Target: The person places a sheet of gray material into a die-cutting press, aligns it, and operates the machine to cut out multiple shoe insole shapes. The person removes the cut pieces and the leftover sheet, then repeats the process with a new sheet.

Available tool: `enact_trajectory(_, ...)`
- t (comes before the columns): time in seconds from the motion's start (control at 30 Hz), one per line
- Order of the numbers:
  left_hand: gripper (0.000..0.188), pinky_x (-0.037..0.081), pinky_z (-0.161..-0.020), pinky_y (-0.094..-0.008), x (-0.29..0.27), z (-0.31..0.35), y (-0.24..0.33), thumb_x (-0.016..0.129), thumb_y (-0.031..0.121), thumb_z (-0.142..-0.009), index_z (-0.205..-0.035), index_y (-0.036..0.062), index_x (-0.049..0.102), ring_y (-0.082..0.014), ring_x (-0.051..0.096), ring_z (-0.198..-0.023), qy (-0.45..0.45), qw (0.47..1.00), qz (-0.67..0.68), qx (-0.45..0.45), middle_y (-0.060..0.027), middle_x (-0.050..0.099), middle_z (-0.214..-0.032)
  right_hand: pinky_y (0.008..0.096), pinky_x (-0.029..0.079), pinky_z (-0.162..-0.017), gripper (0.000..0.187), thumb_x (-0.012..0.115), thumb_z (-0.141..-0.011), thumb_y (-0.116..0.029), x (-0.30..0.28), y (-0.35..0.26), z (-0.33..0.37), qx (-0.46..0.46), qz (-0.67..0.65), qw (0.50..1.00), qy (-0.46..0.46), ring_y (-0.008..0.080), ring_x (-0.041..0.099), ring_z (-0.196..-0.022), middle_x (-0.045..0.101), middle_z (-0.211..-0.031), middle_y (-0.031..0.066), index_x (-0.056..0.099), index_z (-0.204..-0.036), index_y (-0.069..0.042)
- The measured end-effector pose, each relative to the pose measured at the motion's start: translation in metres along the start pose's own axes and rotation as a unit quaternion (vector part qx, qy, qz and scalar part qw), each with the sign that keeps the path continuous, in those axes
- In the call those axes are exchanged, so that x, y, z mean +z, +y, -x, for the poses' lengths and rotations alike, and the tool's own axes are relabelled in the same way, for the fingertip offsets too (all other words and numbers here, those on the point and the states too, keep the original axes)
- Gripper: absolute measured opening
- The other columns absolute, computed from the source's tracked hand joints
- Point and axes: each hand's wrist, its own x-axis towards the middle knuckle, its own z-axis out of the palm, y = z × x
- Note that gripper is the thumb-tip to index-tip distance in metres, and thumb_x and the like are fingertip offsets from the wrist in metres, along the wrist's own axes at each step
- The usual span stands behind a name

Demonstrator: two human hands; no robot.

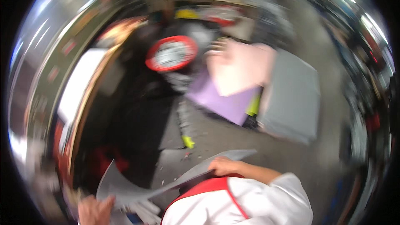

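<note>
A thin, bendy grey sheet (127, 191) stretches in a curve across the front of my body. My left hand (95, 210) is closed on its left end at the lower left, partly blurred. Further right, my right hand (225, 166) grips the sheet's upper edge, its fingers folded over. The sheet's right end sticks out past that hand. White sleeves and a red apron (204, 188) cover my body behind it.
Ahead lie a pink sheet (237, 66), a purple sheet (223, 98) and a large grey block-like stack (291, 96). A red-rimmed round tub (149, 63) stands left of them. A wood-edged bench (85, 114) runs along the left. Bits litter the floor (216, 135).
</note>
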Motion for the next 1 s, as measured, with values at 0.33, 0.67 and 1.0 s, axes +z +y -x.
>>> enact_trajectory(0.33,0.025,0.041,-0.048,-0.0324,0.035,0.003,-0.117,0.063,0.008,-0.063,-0.087,0.007,0.07,-0.0196,0.049,-0.05,0.093,0.975,0.059,-0.195,-0.0023,0.049,-0.054,0.0333,0.051,-0.07,0.021,0.065,-0.075,-0.019,-0.079,-0.007,-0.221,-0.106,-0.079,0.98,-0.15,0.0266,0.067,-0.079,0.067,-0.085,0.0134,0.07,-0.095,-0.015)
enact_trajectory(0.67,0.021,0.049,-0.068,-0.0386,-0.029,-0.086,-0.347,0.052,0.01,-0.091,-0.105,0.0045,0.067,-0.0321,0.064,-0.076,0.18,0.909,-0.188,-0.324,-0.0177,0.067,-0.092,0.0208,0.046,-0.072,0.015,0.062,-0.089,-0.004,-0.183,-0.117,-0.453,-0.143,-0.35,0.903,-0.204,0.0046,0.054,-0.083,0.064,-0.09,-0.0027,0.065,-0.102,0.003)
enact_trajectory(1.0,0.051,0.051,-0.068,-0.0395,0.208,-0.215,-0.541,0.066,0.025,-0.081,-0.127,0.0101,0.05,-0.0272,0.06,-0.084,0.359,0.873,-0.064,-0.325,-0.0099,0.058,-0.089,0.0256,0.048,-0.069,0.018,0.066,-0.086,-0.009,-0.297,-0.143,-0.702,-0.075,-0.332,0.93,0.138,0.009,0.058,-0.077,0.066,-0.089,0.0027,0.067,-0.099,0.003)
